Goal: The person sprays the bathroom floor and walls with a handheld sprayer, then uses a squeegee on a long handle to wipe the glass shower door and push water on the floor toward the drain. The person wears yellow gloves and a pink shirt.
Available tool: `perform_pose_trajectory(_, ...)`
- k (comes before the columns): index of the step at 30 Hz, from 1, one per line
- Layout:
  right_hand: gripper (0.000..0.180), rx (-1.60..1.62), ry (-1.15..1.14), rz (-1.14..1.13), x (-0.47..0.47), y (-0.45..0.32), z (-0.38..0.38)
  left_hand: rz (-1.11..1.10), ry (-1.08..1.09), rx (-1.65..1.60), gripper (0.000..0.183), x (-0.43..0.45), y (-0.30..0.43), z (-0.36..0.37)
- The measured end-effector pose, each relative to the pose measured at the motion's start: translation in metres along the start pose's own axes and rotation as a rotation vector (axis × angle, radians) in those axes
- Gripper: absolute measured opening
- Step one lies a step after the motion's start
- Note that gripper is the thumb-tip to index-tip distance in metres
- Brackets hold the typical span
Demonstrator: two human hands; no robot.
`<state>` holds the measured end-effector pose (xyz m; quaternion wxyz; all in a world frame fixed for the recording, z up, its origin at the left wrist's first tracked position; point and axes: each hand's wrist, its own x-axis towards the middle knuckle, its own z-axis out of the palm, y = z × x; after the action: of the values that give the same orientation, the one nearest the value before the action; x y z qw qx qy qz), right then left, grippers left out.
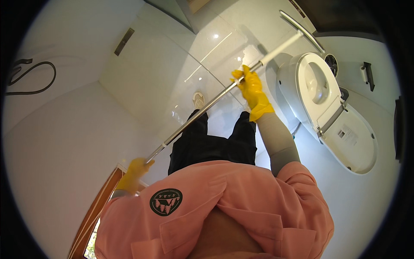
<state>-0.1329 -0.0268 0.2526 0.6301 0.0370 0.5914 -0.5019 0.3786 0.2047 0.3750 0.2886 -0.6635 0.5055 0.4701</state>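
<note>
My right hand point(252, 92), in a yellow rubber glove, grips the metal pole point(200, 111) of a floor squeegee partway along its length. My left hand point(132, 176), gloved the same way and slightly blurred, closes around the pole's near end at the lower left. The pole slants up to the right across my body. At its far end, beyond a white socket, is the long squeegee head point(301, 30), beside the front of the toilet bowl point(291, 76). Whether the head touches the floor I cannot tell. Wet, shiny patches show on the tiled floor point(223, 48).
The toilet stands to my right, its lid point(352, 142) raised and its seat point(304, 77) down. A paper holder point(367, 76) hangs on the wall behind. A floor drain point(124, 42) and a shower hose point(53, 77) are at left. A glass panel point(178, 14) stands ahead.
</note>
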Motion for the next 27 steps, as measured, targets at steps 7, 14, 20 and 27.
perform_pose_trajectory(7,0.032,-0.029,-0.150,0.182,0.043,0.034,-0.010,-0.103,0.119,-0.182,0.031,-0.013,0.150,0.059)
perform_pose_trajectory(14,0.032,-0.092,-0.314,0.284,0.055,0.070,-0.063,-0.166,0.128,-0.391,0.044,0.031,0.324,0.084)
perform_pose_trajectory(20,0.027,-0.145,-0.163,0.243,0.139,0.029,-0.064,-0.056,0.217,-0.352,0.048,0.132,0.416,0.090)
perform_pose_trajectory(27,0.028,-0.109,-0.118,0.130,0.301,-0.008,-0.048,0.167,0.308,-0.512,0.042,0.309,0.470,0.083)
